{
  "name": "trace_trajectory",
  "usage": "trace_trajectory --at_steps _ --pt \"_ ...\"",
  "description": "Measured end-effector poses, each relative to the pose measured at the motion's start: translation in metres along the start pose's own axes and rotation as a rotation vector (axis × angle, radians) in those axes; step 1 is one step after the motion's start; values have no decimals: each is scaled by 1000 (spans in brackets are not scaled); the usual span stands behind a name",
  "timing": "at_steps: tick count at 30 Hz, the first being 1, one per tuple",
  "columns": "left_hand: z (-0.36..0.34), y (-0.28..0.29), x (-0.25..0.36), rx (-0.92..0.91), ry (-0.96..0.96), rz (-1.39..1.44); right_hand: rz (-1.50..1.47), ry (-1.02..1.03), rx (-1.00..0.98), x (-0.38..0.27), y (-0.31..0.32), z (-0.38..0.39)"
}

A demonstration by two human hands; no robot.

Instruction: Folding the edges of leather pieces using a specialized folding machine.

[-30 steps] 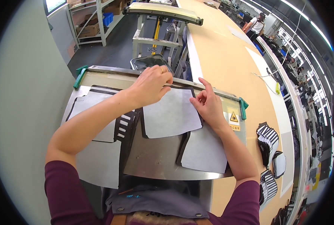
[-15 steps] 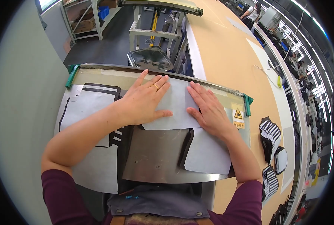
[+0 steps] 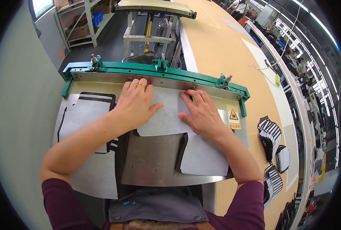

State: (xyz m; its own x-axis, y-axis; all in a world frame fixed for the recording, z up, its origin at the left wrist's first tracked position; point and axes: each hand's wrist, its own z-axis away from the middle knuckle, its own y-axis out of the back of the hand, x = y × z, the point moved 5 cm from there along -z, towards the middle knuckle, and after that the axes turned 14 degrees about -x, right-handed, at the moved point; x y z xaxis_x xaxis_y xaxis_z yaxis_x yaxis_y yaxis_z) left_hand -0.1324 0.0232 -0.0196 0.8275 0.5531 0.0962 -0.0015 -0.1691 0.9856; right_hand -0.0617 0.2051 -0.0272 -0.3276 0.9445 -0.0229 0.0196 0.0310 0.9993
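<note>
Both hands flat and open, left hand (image 3: pixel 136 103) and right hand (image 3: pixel 201 114) side by side, pressing a grey sheet (image 3: pixel 165 115) at the desk's far edge, tucked under the green clamp bar (image 3: pixel 155 71). Aligning step, apparently; next likely needing a steady hold, fingers clear of the bar.

Matt grey cloth piece (image 3: pixel 166 115); brushed steel plate (image 3: pixel 155 161); green-painted metal bar (image 3: pixel 151 71).

The green clamp bar (image 3: pixel 155 73) blocks forward reach (bare steel plate (image 3: pixel 151 161) behind).
</note>
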Motion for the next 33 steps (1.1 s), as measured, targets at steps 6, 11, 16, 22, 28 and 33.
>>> trace_trajectory --at_steps 6,11,16,22,28,33 --pt "-10 -6 -36 -231 194 327 -233 49 37 5 7 -4" --pt "-31 66 1 -5 31 631 -549 3 326 27 53 -13" --pt "-30 95 42 136 -19 898 -987 -87 213 47 119 28" --pt "1 8 91 -485 101 1027 -702 -290 -163 54 48 99" --pt "9 -7 98 -541 202 1043 -429 -283 17 45 18 114" --pt "10 -5 99 -205 84 736 -419 -149 15 44 20 101"
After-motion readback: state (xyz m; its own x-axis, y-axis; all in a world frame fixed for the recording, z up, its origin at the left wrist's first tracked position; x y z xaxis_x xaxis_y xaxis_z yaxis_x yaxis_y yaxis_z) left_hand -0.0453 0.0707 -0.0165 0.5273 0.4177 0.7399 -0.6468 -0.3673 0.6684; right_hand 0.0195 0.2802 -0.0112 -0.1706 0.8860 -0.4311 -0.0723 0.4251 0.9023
